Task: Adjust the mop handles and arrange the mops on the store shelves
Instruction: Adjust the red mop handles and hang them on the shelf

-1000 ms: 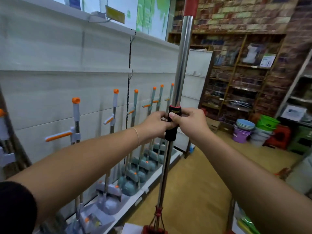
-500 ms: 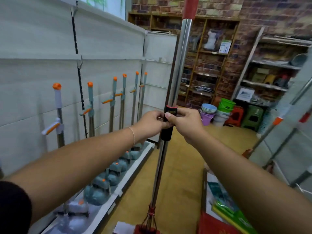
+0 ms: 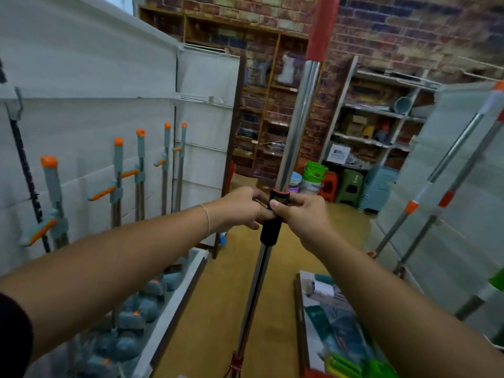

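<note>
A tall steel mop handle [image 3: 300, 118] with a red top grip stands upright in front of me, its red lower fitting near the floor. A black locking collar [image 3: 272, 227] sits at its middle. My left hand [image 3: 240, 207] grips the pole at the collar from the left. My right hand [image 3: 302, 214] curls round the collar's top from the right, thumb across it. Several grey mops with orange caps [image 3: 117, 181] stand in a row on the low white shelf [image 3: 174, 309] at the left.
More steel mop poles with orange bands [image 3: 425, 195] lean on the white panel at the right. A flat box of packaged goods [image 3: 327, 317] lies on the floor by my right arm. Stacked buckets and stools [image 3: 327, 178] stand before the brick-wall shelves at the back.
The view has swung to the right, so the left mop row slid left and the right-hand poles came into sight. Both hands stay on the collar.
</note>
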The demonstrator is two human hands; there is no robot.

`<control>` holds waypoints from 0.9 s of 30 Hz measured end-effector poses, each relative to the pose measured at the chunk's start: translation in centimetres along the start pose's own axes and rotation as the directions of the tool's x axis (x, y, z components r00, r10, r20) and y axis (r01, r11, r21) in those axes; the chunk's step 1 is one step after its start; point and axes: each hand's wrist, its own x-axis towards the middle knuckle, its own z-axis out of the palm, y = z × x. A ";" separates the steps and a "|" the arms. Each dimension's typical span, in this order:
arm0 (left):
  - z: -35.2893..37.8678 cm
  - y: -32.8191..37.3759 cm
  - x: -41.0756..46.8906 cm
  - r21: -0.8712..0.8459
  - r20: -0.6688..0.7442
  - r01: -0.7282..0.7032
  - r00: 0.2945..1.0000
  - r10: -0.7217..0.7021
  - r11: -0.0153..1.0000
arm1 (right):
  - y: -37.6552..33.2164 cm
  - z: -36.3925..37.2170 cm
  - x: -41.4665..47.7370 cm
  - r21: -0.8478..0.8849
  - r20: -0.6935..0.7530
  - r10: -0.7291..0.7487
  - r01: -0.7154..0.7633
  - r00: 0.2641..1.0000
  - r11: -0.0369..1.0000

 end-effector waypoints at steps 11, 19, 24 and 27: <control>-1.9 1.6 10.8 -0.033 -0.008 -0.160 0.987 0.159 0.987 | 4.8 0.4 9.0 -0.012 -0.088 0.039 -0.041 0.995 0.999; -1.9 -0.8 21.0 -0.066 -0.104 -0.176 0.980 0.169 0.982 | 10.0 0.2 17.9 0.030 -0.082 0.071 -0.069 0.994 0.997; -1.2 -1.8 27.9 -0.234 -0.087 -0.185 0.982 0.168 0.955 | 13.6 -1.2 24.1 0.021 -0.067 0.108 -0.107 0.992 0.994; -0.4 -1.9 32.2 -0.232 -0.087 -0.186 0.982 0.171 0.955 | 15.4 -3.0 27.7 0.005 -0.048 0.109 -0.109 0.993 0.994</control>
